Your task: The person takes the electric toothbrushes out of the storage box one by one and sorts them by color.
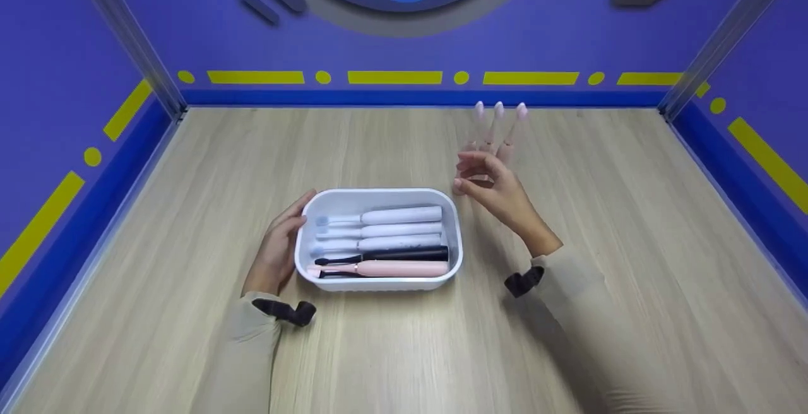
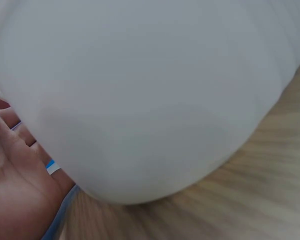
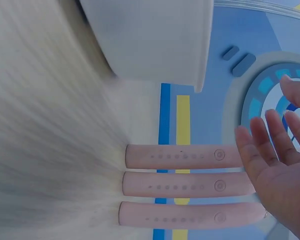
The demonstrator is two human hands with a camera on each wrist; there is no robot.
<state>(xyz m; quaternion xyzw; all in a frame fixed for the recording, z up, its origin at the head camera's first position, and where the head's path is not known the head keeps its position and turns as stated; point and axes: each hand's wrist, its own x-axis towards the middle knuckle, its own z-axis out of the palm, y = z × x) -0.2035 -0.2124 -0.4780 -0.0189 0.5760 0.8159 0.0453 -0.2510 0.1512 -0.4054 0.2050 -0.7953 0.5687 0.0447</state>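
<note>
My left hand [image 1: 278, 247] rests at the left end of a white storage box [image 1: 379, 284], fingers along its back corner and rim. In the left wrist view, its palm faces the box's smooth outer wall [image 2: 140, 100]. Inside lie several electric toothbrushes: three white [image 1: 401, 231], at least one black [image 1: 404, 254] and a pink one [image 1: 401, 269]. Beyond the box's right end, three more pink electric toothbrushes [image 3: 172, 185] stand upright in a row on the table. My right hand [image 1: 495, 190] is in front of them, partly hiding their handles; its fingers [image 3: 262, 145] are loosely bent and hold nothing.
The wood-grain table [image 1: 404, 351] extends around the box. A blue wall [image 1: 404, 48] with yellow marks rises along its back edge, with matching panels left and right. Metal posts [image 1: 126, 35] stand at the back corners. Each wrist carries a small black camera [image 1: 524, 281].
</note>
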